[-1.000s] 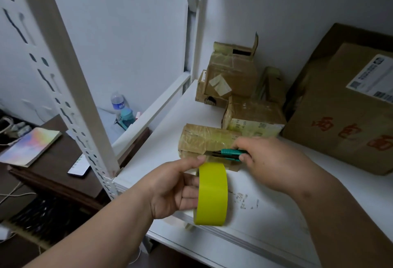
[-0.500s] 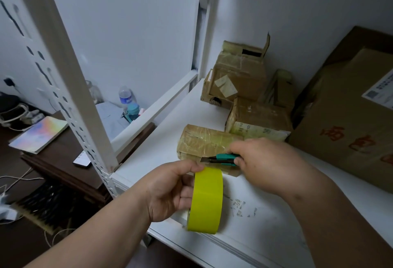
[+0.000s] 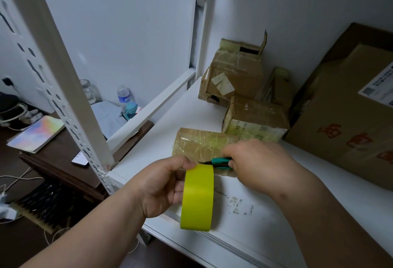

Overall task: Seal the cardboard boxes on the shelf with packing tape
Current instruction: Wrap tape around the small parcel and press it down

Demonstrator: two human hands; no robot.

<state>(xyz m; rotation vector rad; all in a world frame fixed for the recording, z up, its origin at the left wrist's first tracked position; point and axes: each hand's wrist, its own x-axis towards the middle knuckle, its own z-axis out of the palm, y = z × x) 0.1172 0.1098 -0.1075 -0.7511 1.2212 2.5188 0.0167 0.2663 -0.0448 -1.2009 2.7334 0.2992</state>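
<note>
A white shelf (image 3: 265,221) is carrying several cardboard boxes, its surface showing scuffed patches near the front edge. A small tape-wrapped box (image 3: 197,145) is lying nearest the front, a labelled box (image 3: 255,119) is sitting just behind it, and a torn-open box (image 3: 234,74) is standing toward the back corner. A large box (image 3: 348,119) with red characters is resting at the right.

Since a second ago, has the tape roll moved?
No, barely. The left hand holds the tape roll at the shelf's front edge, just in front of the nearest box, as before; the camera shifted.
</note>
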